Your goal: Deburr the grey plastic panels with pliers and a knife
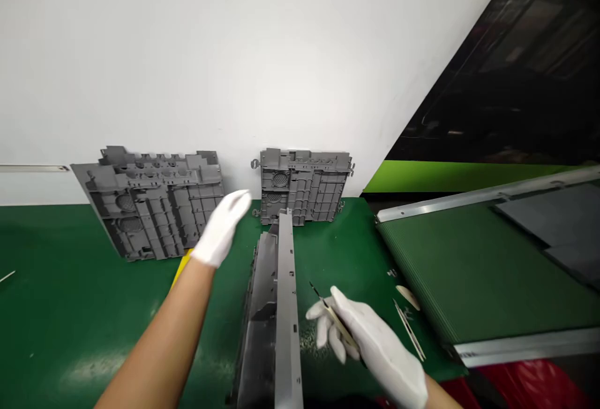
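My left hand (221,227) wears a white glove and reaches forward over the green table (70,309), fingers stretched out and holding nothing; it hovers between two grey moulded plastic panels. My right hand (365,337), also gloved, rests on the table and grips a thin knife-like tool (328,310), its dark tip pointing up and left. A long grey plastic part (276,315) stands on edge between my hands, running from the near edge toward the wall. The left panel (152,202) and the right panel (302,187) lean against the white wall.
A green conveyor belt (469,265) with metal rails runs along the right. Tweezers (410,321) and a pale scraper (407,296) lie beside it. A yellow strip (180,268) shows under my left wrist. A dark machine with green and yellow trim stands at the far right.
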A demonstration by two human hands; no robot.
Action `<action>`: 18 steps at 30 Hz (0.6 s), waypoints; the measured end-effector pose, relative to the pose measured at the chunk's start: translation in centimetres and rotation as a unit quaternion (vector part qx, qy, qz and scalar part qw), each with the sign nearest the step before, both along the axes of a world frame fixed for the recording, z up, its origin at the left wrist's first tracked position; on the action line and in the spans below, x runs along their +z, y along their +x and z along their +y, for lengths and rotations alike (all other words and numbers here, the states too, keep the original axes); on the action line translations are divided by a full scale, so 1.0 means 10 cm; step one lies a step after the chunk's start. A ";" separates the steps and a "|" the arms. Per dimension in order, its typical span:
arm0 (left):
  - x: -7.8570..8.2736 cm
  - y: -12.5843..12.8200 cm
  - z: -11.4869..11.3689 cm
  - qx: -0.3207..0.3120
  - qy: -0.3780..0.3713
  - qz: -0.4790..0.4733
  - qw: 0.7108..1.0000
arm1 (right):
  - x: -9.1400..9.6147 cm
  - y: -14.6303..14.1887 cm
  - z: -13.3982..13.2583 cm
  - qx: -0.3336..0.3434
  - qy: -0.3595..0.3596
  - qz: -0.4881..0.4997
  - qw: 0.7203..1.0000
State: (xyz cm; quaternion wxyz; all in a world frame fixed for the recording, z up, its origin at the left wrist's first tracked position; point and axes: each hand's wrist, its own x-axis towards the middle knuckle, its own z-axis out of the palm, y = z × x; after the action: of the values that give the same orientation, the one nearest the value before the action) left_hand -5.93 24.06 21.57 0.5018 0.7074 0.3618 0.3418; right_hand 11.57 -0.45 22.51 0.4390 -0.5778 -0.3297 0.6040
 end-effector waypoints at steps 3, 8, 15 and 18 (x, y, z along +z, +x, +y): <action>0.13 0.75 0.11 -0.157 -0.048 0.041 0.986 | 0.14 -0.02 -0.10 0.007 -0.003 0.007 1.000; -0.06 1.17 0.08 -0.184 -0.130 0.036 0.974 | 0.22 0.02 -0.32 -0.011 0.012 -0.006 1.000; -0.02 0.98 0.31 -0.128 -0.250 -0.117 0.953 | 0.37 -0.02 -0.52 0.106 -0.093 -0.192 0.971; -0.05 0.89 0.41 -0.093 -0.248 -0.151 0.953 | 0.40 -0.14 -0.55 0.117 -0.093 -0.339 0.929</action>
State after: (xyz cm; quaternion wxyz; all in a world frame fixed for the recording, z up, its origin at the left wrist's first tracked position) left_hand 2.93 28.19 21.09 0.7395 0.5314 0.2884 0.2959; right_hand 10.15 -5.93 26.51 0.1717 -0.7435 -0.4663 0.4474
